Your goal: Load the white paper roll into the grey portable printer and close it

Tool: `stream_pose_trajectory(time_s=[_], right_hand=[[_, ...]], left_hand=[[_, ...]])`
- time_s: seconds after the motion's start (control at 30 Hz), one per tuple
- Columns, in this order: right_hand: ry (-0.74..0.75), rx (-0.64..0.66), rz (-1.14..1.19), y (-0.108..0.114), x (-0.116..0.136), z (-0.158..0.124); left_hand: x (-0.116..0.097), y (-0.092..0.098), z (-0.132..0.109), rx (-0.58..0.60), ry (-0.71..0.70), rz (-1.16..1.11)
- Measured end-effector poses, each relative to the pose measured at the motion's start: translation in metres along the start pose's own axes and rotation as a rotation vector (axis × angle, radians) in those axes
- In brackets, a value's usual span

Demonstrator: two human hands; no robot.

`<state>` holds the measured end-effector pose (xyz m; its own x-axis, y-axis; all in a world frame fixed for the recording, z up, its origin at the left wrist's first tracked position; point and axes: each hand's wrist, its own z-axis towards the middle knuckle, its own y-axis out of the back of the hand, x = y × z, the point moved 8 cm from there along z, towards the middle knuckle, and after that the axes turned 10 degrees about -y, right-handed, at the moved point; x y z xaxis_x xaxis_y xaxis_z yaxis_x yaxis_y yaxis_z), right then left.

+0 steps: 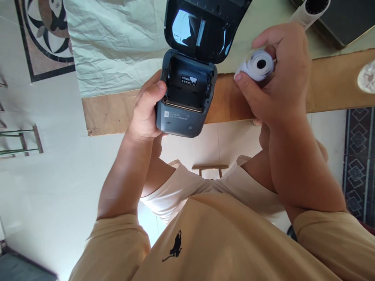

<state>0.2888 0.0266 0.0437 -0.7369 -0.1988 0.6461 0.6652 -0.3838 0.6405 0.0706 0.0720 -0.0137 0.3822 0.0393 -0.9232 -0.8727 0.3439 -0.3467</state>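
Observation:
My left hand (149, 105) grips the left side of a dark blue-grey label printer (181, 123), its thumb on the rim. The printer's lid (205, 33), with a shiny window, is swung up and back. Inside the bay a small black-and-white sticker shows, and no roll lies there. To the right, my right hand (281, 78) holds a small white label roll (258, 65) between thumb and fingers, its dark core hole facing me. The roll is apart from the printer, above the table's wooden edge.
A pale green cloth (117, 47) covers much of the table, leaving a bare wooden edge strip (111, 113). At the upper right are a white tube-like roll (310, 11) and a dark flat box (348, 19). A whitish round object (366, 77) sits at the far right edge.

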Motion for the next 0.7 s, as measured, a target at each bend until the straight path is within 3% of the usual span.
stream_pose_trajectory(time_s=[0.13, 0.27, 0.3, 0.33, 0.4, 0.47, 0.53, 0.57, 0.63, 0.7], right_hand=[[0.015, 0.013, 0.037, 0.002, 0.003, -0.003], [-0.005, 0.025, 0.013, 0.002, 0.009, -0.003], [-0.010, 0.019, -0.008, 0.002, 0.010, -0.003], [-0.021, 0.016, -0.036, 0.001, 0.011, -0.003], [-0.047, 0.014, -0.098, -0.001, 0.009, -0.002], [-0.058, 0.020, -0.139, -0.004, 0.006, -0.002], [-0.026, 0.023, -0.129, -0.006, 0.003, -0.003], [0.001, 0.024, -0.102, -0.006, 0.002, -0.004], [0.069, -0.019, 0.008, 0.001, 0.003, -0.005], [0.034, -0.056, 0.149, 0.010, 0.000, -0.004]], left_hand=[[0.000, -0.003, 0.002, 0.045, -0.046, -0.015], [-0.020, -0.005, -0.002, -0.042, -0.066, 0.032], [-0.024, -0.008, -0.004, -0.034, -0.030, 0.047], [-0.019, -0.014, -0.008, 0.033, 0.119, 0.088], [-0.024, -0.014, -0.009, 0.025, 0.155, 0.111], [-0.022, -0.011, -0.008, 0.013, 0.128, 0.102], [-0.022, -0.003, -0.004, -0.036, -0.026, 0.062], [-0.012, -0.004, -0.004, 0.013, 0.012, 0.070], [-0.007, 0.001, -0.003, -0.002, -0.038, 0.059], [-0.004, 0.005, -0.004, -0.010, -0.049, 0.061]])
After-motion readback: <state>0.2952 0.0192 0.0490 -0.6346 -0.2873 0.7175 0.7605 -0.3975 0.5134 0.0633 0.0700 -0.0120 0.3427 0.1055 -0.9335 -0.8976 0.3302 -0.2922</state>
